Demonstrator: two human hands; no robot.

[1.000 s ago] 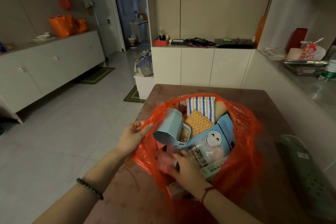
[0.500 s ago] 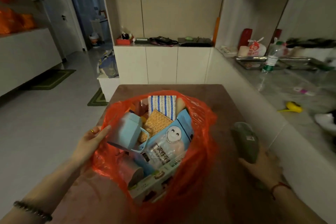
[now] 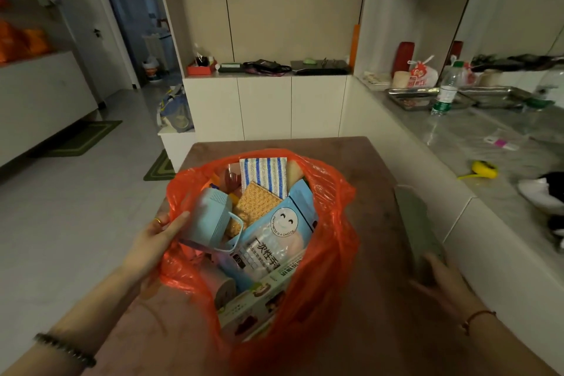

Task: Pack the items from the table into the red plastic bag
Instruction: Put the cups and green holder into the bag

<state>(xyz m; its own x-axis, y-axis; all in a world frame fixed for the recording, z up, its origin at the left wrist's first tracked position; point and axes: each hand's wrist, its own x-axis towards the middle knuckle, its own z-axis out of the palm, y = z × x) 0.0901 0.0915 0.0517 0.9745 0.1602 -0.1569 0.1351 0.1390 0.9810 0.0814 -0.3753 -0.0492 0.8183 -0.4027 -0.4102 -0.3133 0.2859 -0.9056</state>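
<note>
The right hand (image 3: 442,281) is laying its fingers (image 3: 433,262) on the near end of a long grey-green case (image 3: 416,223); whether they are closing on it, I cannot tell. Its long axis is running away from the person, along the counter (image 3: 378,180), right of the red plastic bag (image 3: 329,253). The left hand (image 3: 152,241) is gripping the bag's rim. A blue pouch (image 3: 274,241) is showing "HAPPINESS IS A CHOICE".

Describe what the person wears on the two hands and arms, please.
Both forearms are bare, with no sleeves in view. The left hand has a thin gold ring on one finger, and a bracelet of dark round beads sits on that wrist. The right hand has no ring that I can see; a thin red cord circles its wrist.
</note>
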